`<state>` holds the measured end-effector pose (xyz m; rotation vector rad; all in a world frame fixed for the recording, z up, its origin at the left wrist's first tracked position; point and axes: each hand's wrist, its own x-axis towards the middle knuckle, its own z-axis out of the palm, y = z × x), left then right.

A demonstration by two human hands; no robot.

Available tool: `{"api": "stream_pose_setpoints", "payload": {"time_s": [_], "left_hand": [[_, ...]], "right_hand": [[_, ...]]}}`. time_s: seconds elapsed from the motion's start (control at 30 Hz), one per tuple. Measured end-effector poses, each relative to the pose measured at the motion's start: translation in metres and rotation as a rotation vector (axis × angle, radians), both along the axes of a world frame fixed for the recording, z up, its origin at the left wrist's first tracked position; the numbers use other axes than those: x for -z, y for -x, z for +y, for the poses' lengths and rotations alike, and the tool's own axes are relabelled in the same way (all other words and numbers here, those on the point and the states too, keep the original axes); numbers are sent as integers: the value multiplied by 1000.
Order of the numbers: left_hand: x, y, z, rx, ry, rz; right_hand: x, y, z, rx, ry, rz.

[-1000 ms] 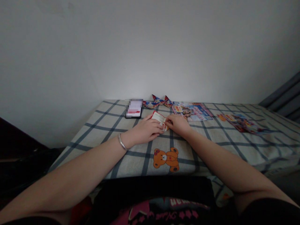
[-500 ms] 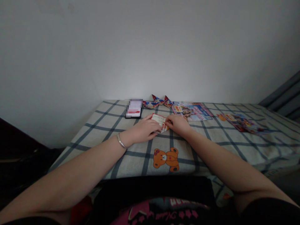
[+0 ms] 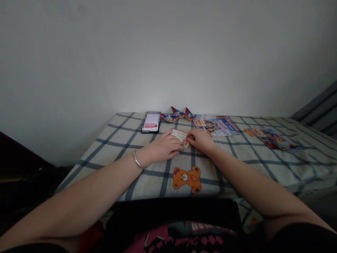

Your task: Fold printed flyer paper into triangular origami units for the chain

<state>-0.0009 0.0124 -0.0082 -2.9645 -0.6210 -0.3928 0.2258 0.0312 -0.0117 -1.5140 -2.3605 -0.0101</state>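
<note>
A small red and white folded paper lies on the checked bed sheet between my hands. My left hand, with a silver bracelet at the wrist, is curled over the paper's left side and pinches it. My right hand pinches the paper's right edge with closed fingers. Most of the paper is covered by my fingers.
A phone lies behind my left hand near the wall. A folded patterned paper strip and two colourful printed sheets lie at the back and right. An orange bear print is on the sheet near me. Grey rails stand at the right.
The paper has been pressed flatter onto the sheet; it stood tilted up a second ago. Both hands stayed almost in place.
</note>
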Motion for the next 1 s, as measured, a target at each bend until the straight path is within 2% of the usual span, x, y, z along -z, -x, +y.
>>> {"api": "stream_pose_setpoints", "payload": {"time_s": [0.2,0.4,0.47,0.6,0.67,1.0], "left_hand": [[-2,-1,-2,-20,11,21],[-4,-2,-5,-31,-42,39],[-4,-2,-5,-42,-46,43],[-3,-1,-6,-40,-47,39],[-3,-1,-5,-31,-51,39],[-4,2,0,-94,-78,42]], "right_hand": [[1,-1,0,-5,-5,15],[0,1,-4,-5,-102,5],[-3,-1,-7,-72,-116,-8],[-9,-14,-11,-364,-75,-46],[-11,-19,-11,-403,-52,-50],[-5,-8,-6,-307,-137,-94]]}}
